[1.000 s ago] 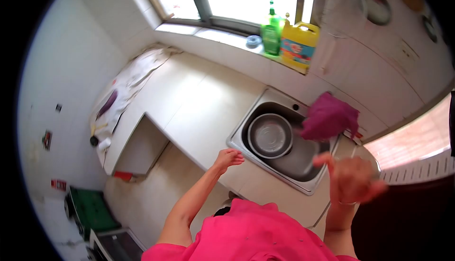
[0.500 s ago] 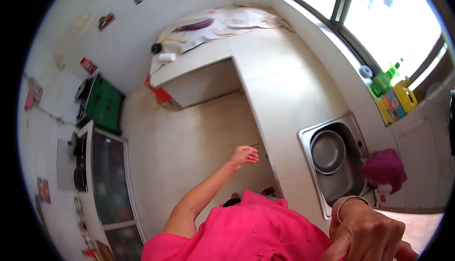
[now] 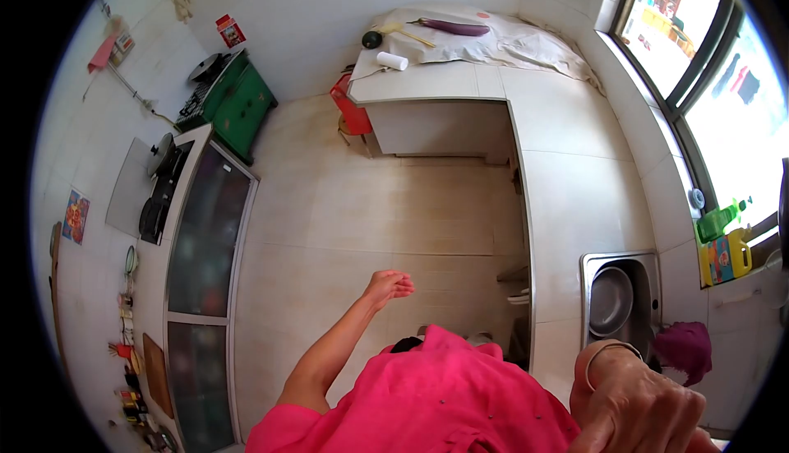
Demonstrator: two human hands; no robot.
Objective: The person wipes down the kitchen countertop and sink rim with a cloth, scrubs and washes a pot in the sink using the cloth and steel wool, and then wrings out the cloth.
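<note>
My left hand (image 3: pixel 388 289) hangs in the air over the tiled floor, its fingers loosely bent and close together; nothing shows in it. My right hand (image 3: pixel 637 395) is large and close to the camera at the lower right, a bracelet round its wrist. Its knuckles face the camera and its fingers curl away, so whatever lies under them is hidden. Just beyond that hand is the steel sink (image 3: pixel 645 264), with a round metal basin (image 3: pixel 611 302) in it. A purple cloth (image 3: pixel 684 351) hangs to the right of the sink.
The white counter (image 3: pixel 575 198) runs along the right, turning left at the far end, where an eggplant (image 3: pixel 462 28) lies on a cloth. A red chair (image 3: pixel 350 106), a green cabinet (image 3: pixel 238 108) and a glass-doored unit (image 3: pixel 209 231) stand left. Bottles (image 3: pixel 727 256) line the windowsill.
The view has swung left, so the sink has shifted right and more of the room shows. My right hand has come nearer the camera. My left hand is now over the floor instead of the counter.
</note>
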